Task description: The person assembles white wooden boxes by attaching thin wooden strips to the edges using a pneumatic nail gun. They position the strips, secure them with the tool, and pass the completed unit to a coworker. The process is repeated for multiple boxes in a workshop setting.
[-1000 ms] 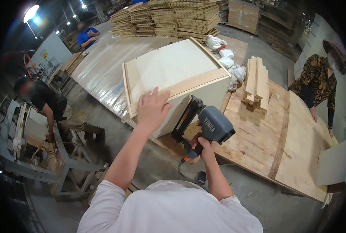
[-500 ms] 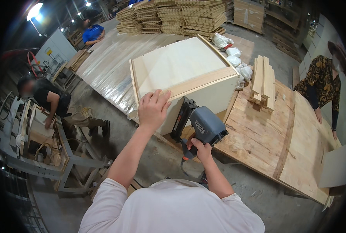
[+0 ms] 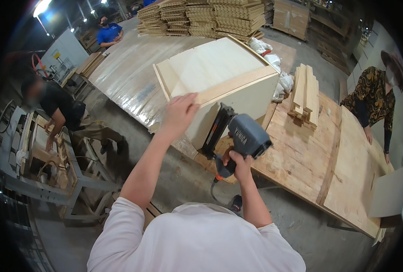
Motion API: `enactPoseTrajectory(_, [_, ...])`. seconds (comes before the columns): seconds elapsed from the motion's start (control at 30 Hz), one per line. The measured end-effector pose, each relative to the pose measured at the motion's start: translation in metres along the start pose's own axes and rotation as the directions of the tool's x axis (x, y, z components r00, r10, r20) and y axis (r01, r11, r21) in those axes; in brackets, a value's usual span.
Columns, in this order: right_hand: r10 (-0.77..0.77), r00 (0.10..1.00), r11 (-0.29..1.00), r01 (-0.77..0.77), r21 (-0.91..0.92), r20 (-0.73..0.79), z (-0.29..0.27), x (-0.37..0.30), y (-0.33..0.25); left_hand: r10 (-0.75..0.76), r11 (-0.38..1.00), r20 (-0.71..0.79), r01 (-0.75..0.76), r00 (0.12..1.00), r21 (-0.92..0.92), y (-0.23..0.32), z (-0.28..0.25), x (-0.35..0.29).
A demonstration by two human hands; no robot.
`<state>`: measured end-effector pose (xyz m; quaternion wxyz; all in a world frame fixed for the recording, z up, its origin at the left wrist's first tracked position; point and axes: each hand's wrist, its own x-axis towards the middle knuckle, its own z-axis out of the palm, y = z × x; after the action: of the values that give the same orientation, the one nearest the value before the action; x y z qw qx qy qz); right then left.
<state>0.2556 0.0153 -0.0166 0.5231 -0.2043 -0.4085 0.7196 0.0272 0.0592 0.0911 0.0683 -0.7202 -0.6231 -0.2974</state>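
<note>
A pale wooden box (image 3: 210,68), with raised strips along its edges, sits tilted across the tables before me. My left hand (image 3: 181,113) grips its near left corner, fingers over the front strip (image 3: 235,84) and thumb hidden. My right hand (image 3: 238,164) is closed round the handle of a dark grey pneumatic nail gun (image 3: 250,135). The gun stands upright by the box's front panel (image 3: 251,102), its black magazine toward the panel. Whether its nose touches the wood I cannot tell. An air hose (image 3: 214,192) hangs from the handle.
Wooden slats (image 3: 304,95) lie stacked on the right-hand table (image 3: 296,158). White bags (image 3: 283,84) sit behind the box. Bundled boards (image 3: 201,18) are piled at the far side. One person (image 3: 378,97) leans on the right table; another (image 3: 59,106) bends over a metal frame (image 3: 43,195) at left.
The nail gun and my right hand have shifted slightly right and down. My left hand has slid a little right and up, its fingers turned more along the strip. The box has tilted slightly.
</note>
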Motion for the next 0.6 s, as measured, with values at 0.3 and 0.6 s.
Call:
enactPoseTrajectory(0.3, [0.192,0.973,0.968,-0.168,-0.185,0.125,0.026,-0.024,0.033,-0.135,0.939,-0.070,0.105,0.988,-0.328,-0.062,-0.004,-0.043])
enactPoseTrajectory(0.6, [0.036,0.988,0.974,-0.001,-0.228,0.150,0.036,-0.017,0.054,-0.115,0.962,-0.108,0.084,0.987,-0.260,-0.056,-0.004,-0.043])
